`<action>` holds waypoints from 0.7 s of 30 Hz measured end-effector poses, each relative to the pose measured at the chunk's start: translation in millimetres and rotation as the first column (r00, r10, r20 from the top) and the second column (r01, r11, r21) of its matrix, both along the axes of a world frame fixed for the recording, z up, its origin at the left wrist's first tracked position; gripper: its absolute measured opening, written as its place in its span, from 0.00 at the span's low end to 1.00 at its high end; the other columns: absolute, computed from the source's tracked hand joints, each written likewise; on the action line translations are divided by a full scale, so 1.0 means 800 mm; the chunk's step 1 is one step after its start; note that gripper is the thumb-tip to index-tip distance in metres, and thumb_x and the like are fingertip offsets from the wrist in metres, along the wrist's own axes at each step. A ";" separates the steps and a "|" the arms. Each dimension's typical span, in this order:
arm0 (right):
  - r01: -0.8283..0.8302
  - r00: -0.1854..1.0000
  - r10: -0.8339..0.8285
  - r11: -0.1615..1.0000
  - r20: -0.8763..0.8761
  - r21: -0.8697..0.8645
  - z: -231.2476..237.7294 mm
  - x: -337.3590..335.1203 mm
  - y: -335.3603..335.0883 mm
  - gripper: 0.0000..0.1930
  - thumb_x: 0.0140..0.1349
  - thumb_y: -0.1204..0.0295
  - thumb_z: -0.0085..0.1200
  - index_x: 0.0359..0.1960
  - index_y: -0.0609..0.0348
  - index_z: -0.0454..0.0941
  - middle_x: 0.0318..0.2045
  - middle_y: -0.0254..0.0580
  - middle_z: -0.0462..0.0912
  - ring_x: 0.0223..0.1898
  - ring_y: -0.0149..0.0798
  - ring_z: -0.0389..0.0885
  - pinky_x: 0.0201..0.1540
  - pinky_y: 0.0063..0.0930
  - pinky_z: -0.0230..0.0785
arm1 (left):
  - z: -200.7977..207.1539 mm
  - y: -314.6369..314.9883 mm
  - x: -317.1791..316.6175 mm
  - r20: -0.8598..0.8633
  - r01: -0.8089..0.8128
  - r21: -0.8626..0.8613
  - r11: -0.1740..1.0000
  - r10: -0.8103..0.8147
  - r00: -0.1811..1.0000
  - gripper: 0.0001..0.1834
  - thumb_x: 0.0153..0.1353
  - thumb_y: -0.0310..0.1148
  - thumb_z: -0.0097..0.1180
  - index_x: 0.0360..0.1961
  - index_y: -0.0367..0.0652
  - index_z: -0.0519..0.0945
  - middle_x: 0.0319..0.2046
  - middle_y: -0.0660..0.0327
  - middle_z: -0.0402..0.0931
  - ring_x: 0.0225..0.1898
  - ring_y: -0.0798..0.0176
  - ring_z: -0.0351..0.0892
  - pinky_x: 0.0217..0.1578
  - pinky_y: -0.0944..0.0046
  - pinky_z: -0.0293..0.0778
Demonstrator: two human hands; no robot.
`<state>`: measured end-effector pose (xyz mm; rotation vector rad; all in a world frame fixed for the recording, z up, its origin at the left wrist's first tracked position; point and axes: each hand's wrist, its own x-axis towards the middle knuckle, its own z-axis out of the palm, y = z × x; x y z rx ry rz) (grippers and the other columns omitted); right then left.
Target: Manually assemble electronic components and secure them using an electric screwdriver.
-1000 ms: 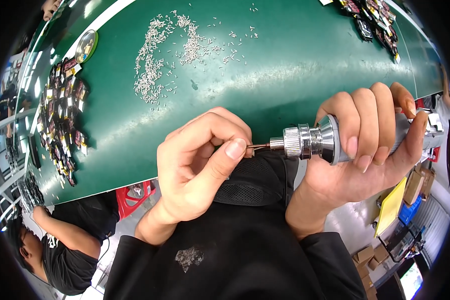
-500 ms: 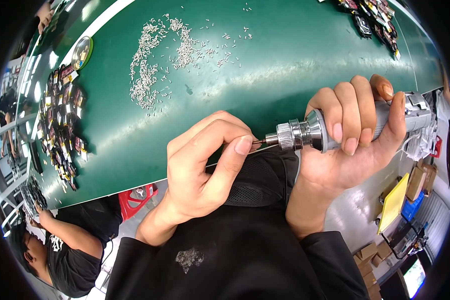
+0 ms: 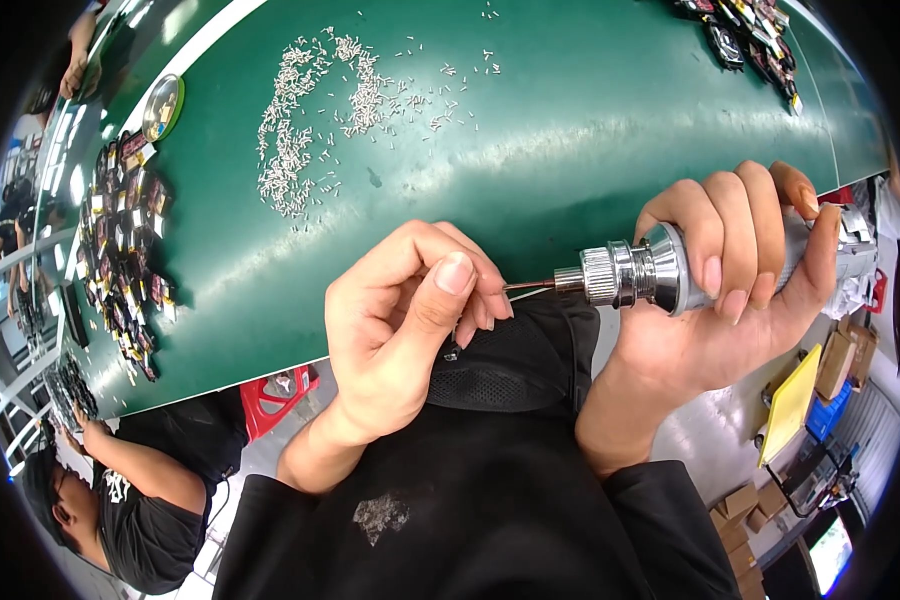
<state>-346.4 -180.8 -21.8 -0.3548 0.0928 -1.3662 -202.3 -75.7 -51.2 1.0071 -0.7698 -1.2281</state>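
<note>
My right hand (image 3: 735,265) is wrapped round a grey electric screwdriver (image 3: 675,268), held level with its nose to the left. The nose is chromed and knurled, and a thin bit (image 3: 530,286) sticks out of it. My left hand (image 3: 400,320) is closed, its fingers curled and the thumb bent over them at the bit's tip. A small dark piece (image 3: 453,352) shows below its fingers; the rest of what it holds is hidden. Both hands are in front of the green table's (image 3: 370,285) near edge, above my lap.
Tiny silver screw-like pieces (image 3: 288,165) lie scattered on the table. Small dark packaged items are heaped at the left (image 3: 120,240) and far right (image 3: 745,40). A round green-rimmed dish (image 3: 163,107) stands at the left. Another person (image 3: 145,500) works at the lower left.
My right hand has moved right and slightly down with the screwdriver, so more of the bit shows. My left hand has shifted slightly left, with its thumb raised.
</note>
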 end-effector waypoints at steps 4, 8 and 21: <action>-0.020 1.000 0.020 0.999 0.001 -0.033 0.002 0.005 0.003 0.08 0.65 0.68 0.48 0.34 0.60 0.70 0.12 0.27 0.61 0.11 0.25 0.60 0.20 0.22 0.59 | 0.007 0.003 -0.009 -0.026 0.004 0.065 0.998 -0.002 1.000 0.13 0.70 0.30 0.43 0.30 0.34 0.72 0.27 0.57 0.75 0.24 0.72 0.73 0.24 0.75 0.67; -0.028 1.000 0.028 0.999 -0.011 -0.028 0.003 0.006 0.005 0.08 0.65 0.68 0.48 0.34 0.61 0.70 0.12 0.27 0.61 0.11 0.25 0.60 0.20 0.22 0.59 | 0.008 0.004 -0.012 -0.049 0.004 0.051 0.999 -0.002 0.999 0.13 0.70 0.31 0.43 0.29 0.34 0.72 0.28 0.57 0.74 0.24 0.73 0.72 0.23 0.75 0.67; 0.054 0.997 -0.057 0.997 -0.052 -0.050 0.002 0.003 0.011 0.08 0.66 0.67 0.47 0.33 0.59 0.69 0.11 0.26 0.60 0.10 0.24 0.59 0.19 0.21 0.59 | 0.002 0.002 -0.043 0.110 -0.190 -0.001 0.982 0.189 0.976 0.10 0.68 0.26 0.45 0.29 0.33 0.73 0.25 0.58 0.76 0.22 0.75 0.69 0.21 0.77 0.64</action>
